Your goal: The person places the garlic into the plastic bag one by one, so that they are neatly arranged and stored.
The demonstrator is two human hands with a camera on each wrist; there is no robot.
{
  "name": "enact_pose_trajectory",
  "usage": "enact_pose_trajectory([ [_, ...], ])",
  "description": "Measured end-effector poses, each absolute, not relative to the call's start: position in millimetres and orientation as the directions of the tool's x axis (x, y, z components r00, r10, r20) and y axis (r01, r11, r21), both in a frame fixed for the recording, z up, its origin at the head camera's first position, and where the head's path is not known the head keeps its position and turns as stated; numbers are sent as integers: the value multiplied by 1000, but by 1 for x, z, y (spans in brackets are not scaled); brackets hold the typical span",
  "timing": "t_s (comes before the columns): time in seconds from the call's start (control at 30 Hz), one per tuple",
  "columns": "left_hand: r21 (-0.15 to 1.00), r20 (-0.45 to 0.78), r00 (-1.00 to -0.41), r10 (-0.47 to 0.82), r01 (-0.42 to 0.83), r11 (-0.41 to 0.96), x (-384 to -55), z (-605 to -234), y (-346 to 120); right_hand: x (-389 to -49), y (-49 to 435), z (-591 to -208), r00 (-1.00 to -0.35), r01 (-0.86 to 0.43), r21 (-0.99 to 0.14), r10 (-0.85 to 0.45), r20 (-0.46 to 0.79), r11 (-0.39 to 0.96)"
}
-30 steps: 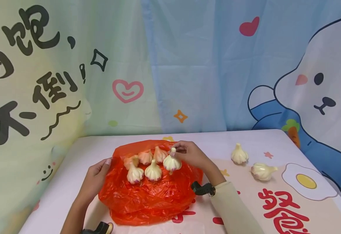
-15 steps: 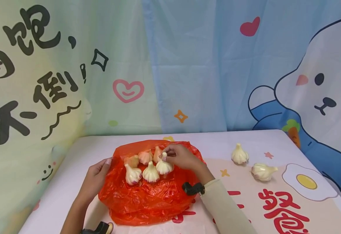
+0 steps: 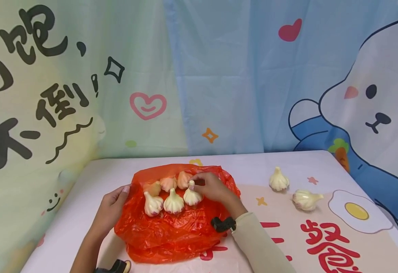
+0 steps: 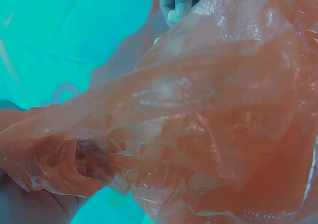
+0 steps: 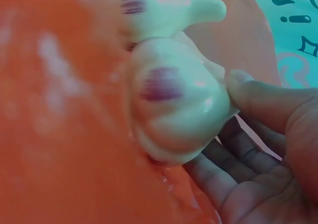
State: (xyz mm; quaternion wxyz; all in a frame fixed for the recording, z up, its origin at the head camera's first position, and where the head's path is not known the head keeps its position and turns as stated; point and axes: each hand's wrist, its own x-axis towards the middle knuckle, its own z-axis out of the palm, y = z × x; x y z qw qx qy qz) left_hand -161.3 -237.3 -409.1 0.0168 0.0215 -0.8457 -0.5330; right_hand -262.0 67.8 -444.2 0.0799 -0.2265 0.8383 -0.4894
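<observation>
At the red plastic bag's (image 3: 171, 239) left edge, my left hand (image 3: 112, 204) grips the film; its fingers (image 4: 35, 204) are partly hidden by the plastic in the left wrist view. My right hand (image 3: 212, 186) pinches the stem of a white garlic bulb (image 3: 192, 196), the rightmost in the front row. That bulb (image 5: 174, 105) touches a neighbouring bulb (image 5: 159, 10) in the right wrist view. Two more front bulbs stand stem up: the middle one (image 3: 173, 203) and the left one (image 3: 153, 204). Behind them, three orange-tinted bulbs (image 3: 168, 184) sit inside the bag.
Two loose garlic bulbs lie on the table to the right of the bag: one upright (image 3: 279, 179) and one on its side (image 3: 306, 200). A printed cloth (image 3: 253, 242) covers the table, and a patterned curtain (image 3: 216, 94) hangs behind it.
My right hand has moved left with its garlic bulb, bringing it beside the front row. The two other front bulbs have shifted slightly left. My left hand stays at the bag's edge.
</observation>
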Motion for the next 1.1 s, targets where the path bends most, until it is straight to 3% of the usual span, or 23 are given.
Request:
enact_pose_trajectory([
  [0.43, 898, 1, -999, -49, -20, 439, -162, -408, -238, -255, 69, -448, -887, -225, -891, -462, 19, 394],
  [0.83, 900, -13, -999, -47, -32, 435, -163, -411, -238, -247, 80, -446, -883, -264, -896, -463, 76, 357],
  [1.1, 898, 4, -999, -47, -17, 441, -162, -411, -237, -237, 90, -430, -862, -264, -932, -495, 112, 248],
])
